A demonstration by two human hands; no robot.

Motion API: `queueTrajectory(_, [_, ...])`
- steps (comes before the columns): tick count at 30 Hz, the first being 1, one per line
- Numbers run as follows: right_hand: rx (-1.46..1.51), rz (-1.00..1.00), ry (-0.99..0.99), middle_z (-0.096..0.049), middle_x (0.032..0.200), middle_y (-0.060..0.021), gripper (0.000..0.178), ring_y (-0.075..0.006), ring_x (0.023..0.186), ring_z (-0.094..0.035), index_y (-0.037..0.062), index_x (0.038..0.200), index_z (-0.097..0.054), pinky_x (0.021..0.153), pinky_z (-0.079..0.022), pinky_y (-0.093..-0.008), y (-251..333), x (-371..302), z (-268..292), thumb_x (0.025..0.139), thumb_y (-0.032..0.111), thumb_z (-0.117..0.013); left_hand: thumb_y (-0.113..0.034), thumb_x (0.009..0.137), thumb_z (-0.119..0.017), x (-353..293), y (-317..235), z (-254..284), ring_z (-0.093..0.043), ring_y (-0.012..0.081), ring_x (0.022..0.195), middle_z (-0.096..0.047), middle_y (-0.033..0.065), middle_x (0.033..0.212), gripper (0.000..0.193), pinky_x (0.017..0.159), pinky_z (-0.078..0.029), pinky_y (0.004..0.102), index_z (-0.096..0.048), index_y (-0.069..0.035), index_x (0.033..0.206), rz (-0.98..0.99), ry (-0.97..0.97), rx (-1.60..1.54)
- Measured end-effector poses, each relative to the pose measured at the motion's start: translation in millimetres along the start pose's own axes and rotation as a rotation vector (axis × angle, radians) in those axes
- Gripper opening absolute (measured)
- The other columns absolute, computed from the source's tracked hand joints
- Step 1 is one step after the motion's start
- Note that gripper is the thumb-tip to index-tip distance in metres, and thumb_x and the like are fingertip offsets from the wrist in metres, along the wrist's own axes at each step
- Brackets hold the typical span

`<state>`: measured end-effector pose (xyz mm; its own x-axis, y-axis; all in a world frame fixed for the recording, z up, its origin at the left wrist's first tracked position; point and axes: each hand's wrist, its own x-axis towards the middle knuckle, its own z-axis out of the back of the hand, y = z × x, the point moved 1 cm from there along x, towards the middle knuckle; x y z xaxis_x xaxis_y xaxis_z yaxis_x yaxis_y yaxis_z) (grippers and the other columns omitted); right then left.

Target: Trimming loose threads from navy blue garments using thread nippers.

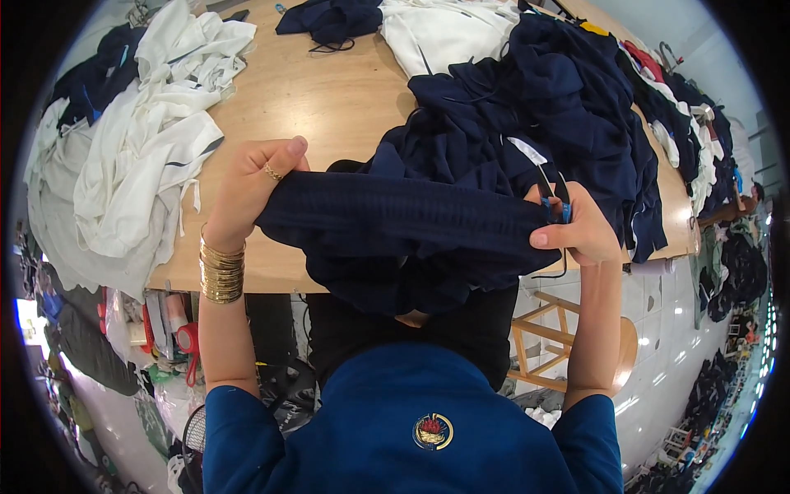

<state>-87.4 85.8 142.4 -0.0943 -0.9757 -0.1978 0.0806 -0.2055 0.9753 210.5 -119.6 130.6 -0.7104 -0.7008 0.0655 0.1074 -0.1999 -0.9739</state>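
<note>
A navy garment with a wide, gathered elastic waistband [403, 204] is stretched between my two hands, above my lap at the table's near edge. My left hand [245, 188], with a ring and gold bangles on its arm, is closed around the band's left end, thumb up. At the other end, my right hand [586, 226] pinches the band between thumb and fingers. Small scissors [564, 200] with blue on them sit in that same hand, blades pointing away from me. The garment's lower part hangs in dark folds, and its legs or hem cannot be made out.
More navy garments [568, 82] are heaped on the wooden table [329, 99], right behind the held one. White garments [140, 181] spread along the left, and a white pile [448, 33] lies at the back. A wooden stool [547, 342] stands below on the right.
</note>
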Motion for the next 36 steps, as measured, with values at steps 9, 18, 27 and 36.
queueTrajectory(9, [0.069, 0.006, -0.013, -0.050, 0.071, 0.0068, 0.035, -0.0026, 0.063, -0.043, 0.0016, 0.088, -0.063, 0.058, -0.032, -0.0179, 1, 6, -7, 0.058, 0.008, -0.079, -0.030, 0.092, -0.052, -2, 4, 5, -0.037, -0.0004, 0.050, -0.046, -0.0075, 0.055, 0.039, 0.045, -0.028, 0.0176, -0.055, -0.004, 0.064, 0.038, -0.020, -0.013])
queueTrajectory(18, [-0.106, 0.019, -0.078, -0.058, 0.073, 0.0023, 0.022, -0.0038, 0.069, -0.050, -0.0021, 0.086, -0.064, 0.065, -0.040, -0.0193, 3, 29, -47, 0.070, 0.009, -0.073, -0.023, 0.081, -0.063, 3, 15, -23, -0.054, 0.0220, 0.080, -0.057, 0.0050, 0.086, 0.017, 0.068, -0.042, 0.0313, -0.061, -0.007, 0.085, -0.323, -0.065, 0.758])
queueTrajectory(27, [0.060, -0.055, 0.039, -0.063, 0.074, -0.0033, 0.022, -0.0087, 0.067, -0.058, -0.0042, 0.086, -0.065, 0.067, -0.045, -0.0194, -1, 40, -75, 0.064, -0.001, -0.070, -0.029, 0.078, -0.069, -2, 31, -73, -0.057, 0.0175, 0.091, -0.061, 0.0070, 0.100, 0.040, 0.080, -0.044, 0.0278, -0.058, -0.002, 0.105, -0.152, 0.422, -0.040])
queueTrajectory(36, [0.182, -0.029, -0.046, -0.063, 0.070, -0.0038, 0.023, -0.0082, 0.061, -0.058, -0.0029, 0.082, -0.065, 0.061, -0.044, -0.0178, -3, 43, -74, 0.061, 0.004, -0.073, -0.021, 0.071, -0.076, -10, 41, -63, -0.050, 0.0048, 0.075, -0.059, -0.0021, 0.080, 0.034, 0.069, -0.041, 0.0193, -0.060, -0.001, 0.093, 0.050, 0.538, -0.411])
